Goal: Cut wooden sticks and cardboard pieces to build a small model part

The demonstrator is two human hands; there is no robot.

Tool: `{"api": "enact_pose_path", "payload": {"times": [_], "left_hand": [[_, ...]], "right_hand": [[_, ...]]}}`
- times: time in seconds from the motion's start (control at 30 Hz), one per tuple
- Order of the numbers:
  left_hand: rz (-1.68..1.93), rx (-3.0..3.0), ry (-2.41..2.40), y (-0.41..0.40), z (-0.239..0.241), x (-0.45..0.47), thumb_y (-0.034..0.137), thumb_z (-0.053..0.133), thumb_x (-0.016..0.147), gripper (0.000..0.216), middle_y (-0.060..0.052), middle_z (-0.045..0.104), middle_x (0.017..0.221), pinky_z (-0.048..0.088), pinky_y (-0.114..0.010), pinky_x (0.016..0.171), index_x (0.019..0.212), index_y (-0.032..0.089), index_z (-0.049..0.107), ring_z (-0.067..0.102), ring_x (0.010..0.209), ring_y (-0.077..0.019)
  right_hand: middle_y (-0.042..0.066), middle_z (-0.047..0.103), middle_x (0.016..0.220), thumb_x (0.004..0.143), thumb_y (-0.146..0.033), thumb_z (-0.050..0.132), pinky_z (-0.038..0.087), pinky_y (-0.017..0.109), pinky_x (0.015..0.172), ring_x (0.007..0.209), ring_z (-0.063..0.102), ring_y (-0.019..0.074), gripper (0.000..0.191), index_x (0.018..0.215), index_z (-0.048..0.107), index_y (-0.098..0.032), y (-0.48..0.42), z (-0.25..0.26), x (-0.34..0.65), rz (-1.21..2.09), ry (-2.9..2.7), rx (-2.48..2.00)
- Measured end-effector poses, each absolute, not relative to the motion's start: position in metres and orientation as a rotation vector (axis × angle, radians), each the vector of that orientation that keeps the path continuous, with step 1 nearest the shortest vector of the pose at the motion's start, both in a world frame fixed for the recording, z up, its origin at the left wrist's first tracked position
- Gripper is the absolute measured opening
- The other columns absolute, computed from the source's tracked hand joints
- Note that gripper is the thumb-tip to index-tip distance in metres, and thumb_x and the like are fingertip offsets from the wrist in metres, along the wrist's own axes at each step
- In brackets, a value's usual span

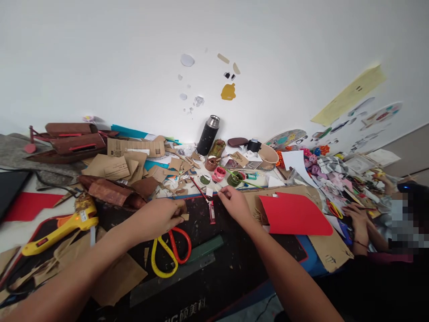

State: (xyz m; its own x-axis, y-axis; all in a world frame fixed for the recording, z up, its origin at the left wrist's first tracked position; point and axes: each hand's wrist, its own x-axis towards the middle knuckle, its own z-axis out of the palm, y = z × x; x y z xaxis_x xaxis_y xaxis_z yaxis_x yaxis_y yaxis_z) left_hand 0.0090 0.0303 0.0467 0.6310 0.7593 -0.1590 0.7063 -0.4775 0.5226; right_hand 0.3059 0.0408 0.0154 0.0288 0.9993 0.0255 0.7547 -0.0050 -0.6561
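Note:
My left hand (pixel 165 218) is closed, with a small piece of cardboard (pixel 185 217) pinched at its fingertips. Below it, scissors (pixel 180 250) with one yellow and one red handle loop lie on the dark mat (pixel 241 273). My right hand (pixel 233 202) has its thumb and fingers pressed together; what they hold, if anything, is too small to make out. Just left of those fingertips is a small white square (pixel 209 192). Between my hands lie a thin red stick (pixel 198 188) and a small red object with a label (pixel 212 212).
A yellow glue gun (pixel 60 228) and brown cardboard boat-like pieces (pixel 110 191) are at left. Open paint jars (pixel 219 173), a black thermos (pixel 208 136) and cardboard scraps line the back. A red sheet (pixel 295 214) lies at right, near another person's hands (pixel 357 219).

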Motion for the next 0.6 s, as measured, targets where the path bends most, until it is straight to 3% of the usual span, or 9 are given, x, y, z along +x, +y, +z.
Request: {"api": "enact_pose_path", "payload": {"times": [0.07,0.23,0.37,0.6], "left_hand": [[0.102,2.310,1.151,0.028,0.042,0.017,0.034,0.051,0.098,0.021,-0.006,0.078,0.080,0.043,-0.032,0.064,0.099,0.023,0.070,0.073,0.077,-0.0268],[0.065,2.346,1.194,0.026,0.040,0.022,0.028,0.043,0.102,0.036,-0.013,0.081,0.117,0.054,-0.038,0.085,0.121,0.023,0.074,0.077,0.106,-0.0322],[-0.069,2.452,1.354,0.036,0.055,0.016,0.030,0.043,0.102,0.040,-0.018,0.082,0.106,0.056,-0.041,0.081,0.129,0.019,0.071,0.078,0.097,-0.0361],[-0.088,2.478,1.535,0.077,0.051,0.026,0.031,0.046,0.101,0.033,-0.020,0.081,0.101,0.056,-0.039,0.077,0.112,0.017,0.074,0.078,0.095,-0.0360]], "right_hand": [[0.001,0.065,0.068,0.093,-0.045,0.061,0.037,0.028,0.060,0.061,0.056,0.0190,0.029,0.096,0.071,-0.018,0.051,0.013,0.317,0.620,-1.700,-1.820],[0.002,0.066,0.068,0.095,-0.062,0.053,0.041,0.028,0.056,0.054,0.055,0.0186,0.050,0.105,0.069,-0.016,0.068,0.004,0.330,0.611,-1.521,-1.781],[0.002,0.065,0.069,0.094,-0.070,0.053,0.043,0.028,0.056,0.055,0.056,0.0185,0.055,0.103,0.068,-0.018,0.057,-0.011,0.320,0.648,-1.454,-1.714],[0.006,0.073,0.084,0.098,-0.056,0.055,0.050,0.031,0.072,0.074,0.067,0.0219,0.039,0.101,0.067,-0.019,0.029,-0.028,0.303,0.673,-1.417,-1.607]]}}
